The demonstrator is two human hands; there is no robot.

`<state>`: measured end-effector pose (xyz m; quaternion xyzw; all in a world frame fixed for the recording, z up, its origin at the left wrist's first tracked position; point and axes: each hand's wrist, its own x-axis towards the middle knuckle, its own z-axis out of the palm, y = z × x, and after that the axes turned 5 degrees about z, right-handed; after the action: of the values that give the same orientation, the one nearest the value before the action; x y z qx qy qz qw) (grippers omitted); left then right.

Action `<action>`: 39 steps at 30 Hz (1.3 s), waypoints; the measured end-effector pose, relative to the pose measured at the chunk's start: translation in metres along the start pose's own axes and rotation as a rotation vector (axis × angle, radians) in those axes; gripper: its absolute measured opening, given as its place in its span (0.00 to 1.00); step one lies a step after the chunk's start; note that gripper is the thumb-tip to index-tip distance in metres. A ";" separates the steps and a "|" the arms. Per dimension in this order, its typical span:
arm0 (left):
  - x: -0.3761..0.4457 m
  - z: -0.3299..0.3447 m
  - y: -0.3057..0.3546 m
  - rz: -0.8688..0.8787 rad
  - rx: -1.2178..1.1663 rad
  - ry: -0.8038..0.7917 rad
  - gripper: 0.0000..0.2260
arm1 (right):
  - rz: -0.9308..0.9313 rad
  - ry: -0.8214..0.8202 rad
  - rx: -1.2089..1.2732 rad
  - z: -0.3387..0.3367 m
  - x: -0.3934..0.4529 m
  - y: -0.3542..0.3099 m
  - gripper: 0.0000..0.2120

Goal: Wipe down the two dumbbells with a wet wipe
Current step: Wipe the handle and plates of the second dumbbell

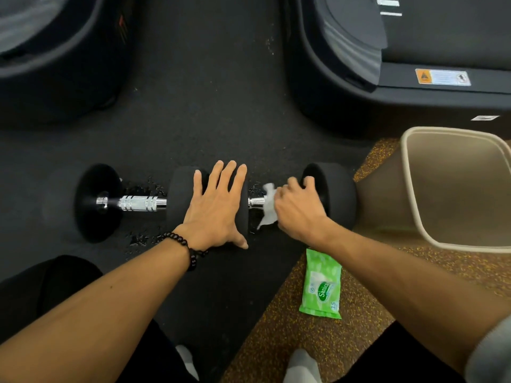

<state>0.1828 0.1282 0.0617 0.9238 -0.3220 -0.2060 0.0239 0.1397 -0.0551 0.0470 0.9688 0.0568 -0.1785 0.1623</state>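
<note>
Two black dumbbells lie end to end on the dark rubber floor. The left dumbbell (138, 203) shows its chrome handle bare. My left hand (215, 211) lies flat with fingers spread on the black heads where the two meet. On the right dumbbell (341, 189), my right hand (298, 208) is closed around the handle with a white wet wipe (269, 215) under its fingers. Part of that handle shows to the left of the wipe.
A green pack of wipes (322, 286) lies on the speckled mat near my right forearm. A beige bin (453, 189) stands just right of the right dumbbell. Black machine bases sit at the back left (55, 64) and back right (414, 51). Water drops (143, 239) dot the floor.
</note>
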 end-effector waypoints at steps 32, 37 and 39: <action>0.003 -0.004 -0.001 -0.006 0.036 -0.018 0.69 | 0.342 -0.148 0.403 0.008 -0.024 -0.041 0.41; 0.005 -0.005 -0.004 -0.001 0.007 -0.010 0.70 | 0.459 -0.006 0.975 0.011 -0.036 -0.070 0.33; 0.006 -0.006 -0.006 0.000 -0.006 0.001 0.70 | 0.613 0.068 1.211 0.015 -0.033 -0.071 0.27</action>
<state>0.1924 0.1289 0.0641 0.9238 -0.3216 -0.2063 0.0269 0.0926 0.0054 0.0251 0.8663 -0.3251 -0.0941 -0.3674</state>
